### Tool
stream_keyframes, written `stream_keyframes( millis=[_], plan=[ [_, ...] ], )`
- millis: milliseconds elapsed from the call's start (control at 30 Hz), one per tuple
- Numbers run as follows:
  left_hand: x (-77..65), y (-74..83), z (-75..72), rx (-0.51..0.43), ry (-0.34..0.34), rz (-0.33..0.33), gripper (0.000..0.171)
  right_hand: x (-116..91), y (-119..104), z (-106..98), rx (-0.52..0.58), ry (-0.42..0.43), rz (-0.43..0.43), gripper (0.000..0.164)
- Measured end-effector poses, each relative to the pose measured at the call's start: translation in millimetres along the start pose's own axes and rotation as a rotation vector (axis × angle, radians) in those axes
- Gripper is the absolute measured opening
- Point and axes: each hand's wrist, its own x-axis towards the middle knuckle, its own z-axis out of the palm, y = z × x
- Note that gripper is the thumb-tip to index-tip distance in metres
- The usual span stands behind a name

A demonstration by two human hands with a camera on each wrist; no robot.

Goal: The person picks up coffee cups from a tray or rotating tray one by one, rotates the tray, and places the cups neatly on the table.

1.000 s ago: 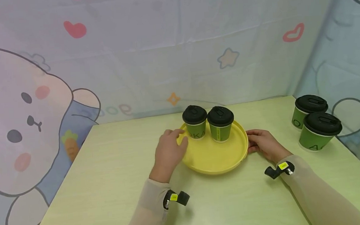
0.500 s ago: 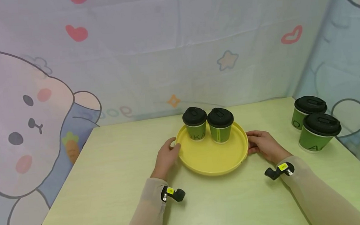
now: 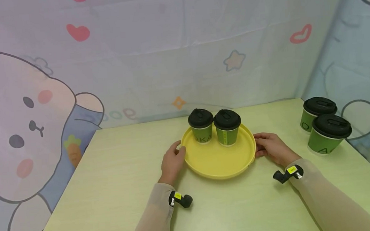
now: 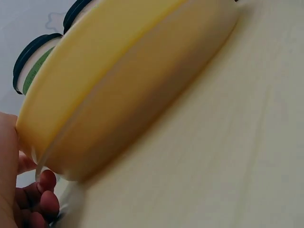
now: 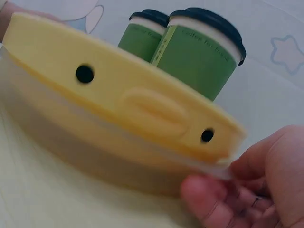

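In the head view, a round yellow tray (image 3: 220,162) carries two green paper cups with black lids. The left cup (image 3: 202,132) and the right cup (image 3: 227,136) stand upright near its back rim, side by side. My left hand (image 3: 172,162) grips the tray's left edge, its fingertips (image 4: 46,204) curled below the rim in the left wrist view. On the opposite edge, my right hand (image 3: 274,148) holds the tray with the thumb side at the rim and fingertips (image 5: 204,192) underneath. Whether the tray is off the table cannot be told.
Two more lidded green cups, a rear one (image 3: 319,110) and a front one (image 3: 328,136), stand at the table's right side. A printed cloth (image 3: 157,61) hangs behind the pale wooden table (image 3: 119,188).
My left hand has moved from over the tray's left rim, by the left cup, outward to the left edge and now grips it. Right hand, tray and cups look nearly unmoved.
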Motion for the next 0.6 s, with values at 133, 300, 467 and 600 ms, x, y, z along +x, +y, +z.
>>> stream_keyframes(
  millis=[133, 300, 467, 600],
  plan=[
    [0.4, -0.2, 2.5, 0.0, 0.018, -0.014, 0.045, -1.6, -23.5, -6.9, -0.302, 0.044, -0.051, 0.051],
    [2.1, 1.3, 3.4, 0.001, 0.033, -0.015, 0.046, -3.3, -97.4, -16.5, -0.553, 0.069, -0.309, 0.049],
    [3.3, -1.0, 4.2, 0.006, 0.031, -0.024, 0.046, -1.3, -176.0, -3.7, -0.737, -0.106, -0.512, 0.043],
    [3.1, -3.8, 5.6, 0.006, 0.026, -0.015, 0.046, 9.4, -198.0, 18.4, -1.032, -0.331, -0.579, 0.044]
  ],
)
